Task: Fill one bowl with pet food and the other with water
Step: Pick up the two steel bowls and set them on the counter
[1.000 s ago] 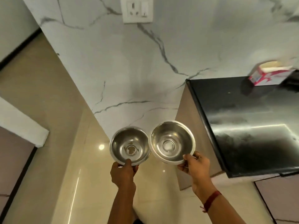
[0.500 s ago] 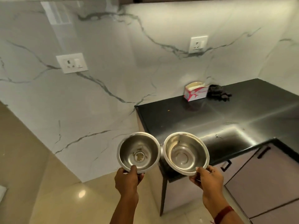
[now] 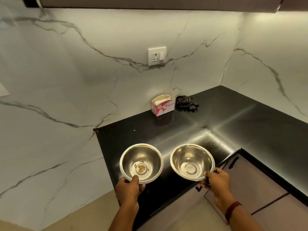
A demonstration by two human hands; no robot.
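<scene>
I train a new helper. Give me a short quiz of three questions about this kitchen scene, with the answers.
1. True or false: the left hand grips the left bowl at its near rim, the right hand the right bowl.
2. Which bowl shows brown residue inside? A) left bowl B) right bowl C) both
3. Fill in: beside the red-and-white carton on the counter lies a dark ____.
Key: 1 true; 2 A; 3 cloth.

Both bowls (image 3: 141,162) (image 3: 192,161) look like polished, shiny metal; the counter (image 3: 241,124) is black, smooth and glossy; the wall (image 3: 66,72) is smooth veined marble; the box (image 3: 163,107) is printed card; the rag (image 3: 186,101) is dark crumpled cloth.
</scene>
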